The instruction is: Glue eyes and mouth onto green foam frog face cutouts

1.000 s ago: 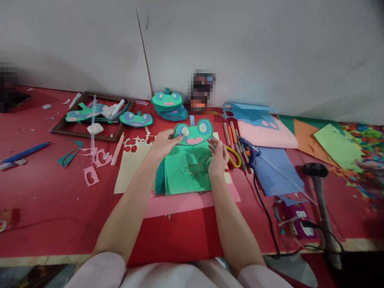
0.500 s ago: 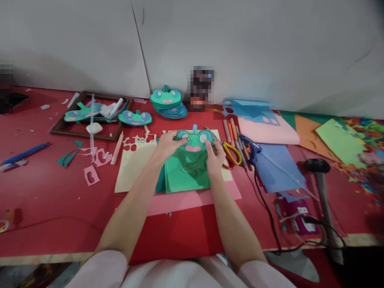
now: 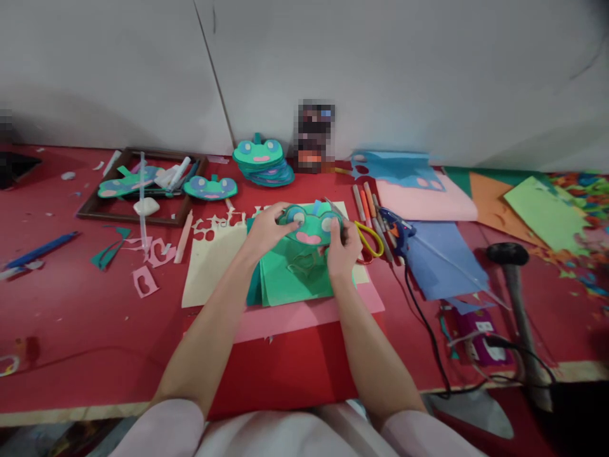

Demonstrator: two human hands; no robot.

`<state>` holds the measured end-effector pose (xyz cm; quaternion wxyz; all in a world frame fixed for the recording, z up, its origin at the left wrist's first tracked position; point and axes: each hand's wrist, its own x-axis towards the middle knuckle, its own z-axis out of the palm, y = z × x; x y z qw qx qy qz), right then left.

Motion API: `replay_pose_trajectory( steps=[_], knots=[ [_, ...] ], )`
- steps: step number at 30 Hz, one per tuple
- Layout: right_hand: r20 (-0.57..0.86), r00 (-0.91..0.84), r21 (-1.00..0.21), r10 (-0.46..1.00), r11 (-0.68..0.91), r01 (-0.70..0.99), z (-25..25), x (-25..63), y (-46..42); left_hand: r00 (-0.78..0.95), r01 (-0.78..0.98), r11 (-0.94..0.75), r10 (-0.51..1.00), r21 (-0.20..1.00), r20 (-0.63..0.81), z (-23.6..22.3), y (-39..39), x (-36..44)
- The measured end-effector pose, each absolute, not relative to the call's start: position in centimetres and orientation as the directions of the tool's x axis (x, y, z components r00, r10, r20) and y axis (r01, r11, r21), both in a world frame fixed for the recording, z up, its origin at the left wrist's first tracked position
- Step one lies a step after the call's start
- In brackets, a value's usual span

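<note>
Between both hands I hold a green paper frog face [image 3: 311,230] with blue-and-white eyes, pink lips and a small blue tab on top. My left hand [image 3: 270,233] pinches its left eye side, thumb in front. My right hand [image 3: 343,249] grips the right eye side, thumb on the front. Below the frog face lie green sheets [image 3: 290,282], over a cream sheet [image 3: 209,266] with cut-out holes and a pink sheet [image 3: 266,324]. Scissors with yellow handles [image 3: 373,241] rest just right of my right hand, partly hidden by it.
A stack of similar frog faces [image 3: 261,162] stands at the back, with another frog face [image 3: 210,188] beside it. At left is a brown frame [image 3: 90,209] holding pens. To the right are markers [image 3: 368,203], a blue glue gun [image 3: 398,230] with its cord, a black-headed mallet [image 3: 508,255] and coloured sheets.
The frog face has tilted back and come slightly lower and to the right, both hands still on it. The whole view has shifted a little.
</note>
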<state>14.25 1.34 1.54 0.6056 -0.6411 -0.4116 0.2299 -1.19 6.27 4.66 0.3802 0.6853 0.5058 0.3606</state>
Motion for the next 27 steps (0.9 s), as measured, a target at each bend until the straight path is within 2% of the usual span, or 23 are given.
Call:
replay_pose_trajectory(
  steps=[8, 19, 23, 27],
  knots=[
    [0.248, 0.481, -0.935, 0.841, 0.079, 0.344, 1.63, 14.19, 1.64, 0.252, 0.471, -0.252, 0.957, 0.845, 0.145, 4.72, 6.13, -1.33],
    [0.262, 0.462, -0.931, 0.847, 0.096, 0.353, 1.43, 14.43, 1.68, 0.258, 0.383, -0.2, 0.961, 0.902, 0.103, 5.05, 6.17, -1.33],
    [0.25, 0.457, -0.94, 0.854, 0.101, 0.326, 1.29, 14.46, 1.69, 0.289, 0.38, -0.286, 0.94, 0.88, 0.181, 5.23, 6.07, -1.44],
    [0.234, 0.486, -0.953, 0.842, 0.1, 0.285, 0.96, 14.56, 1.81, 0.317, 0.457, -0.366, 0.918, 0.81, 0.236, 5.15, 6.09, -1.51]
  ],
)
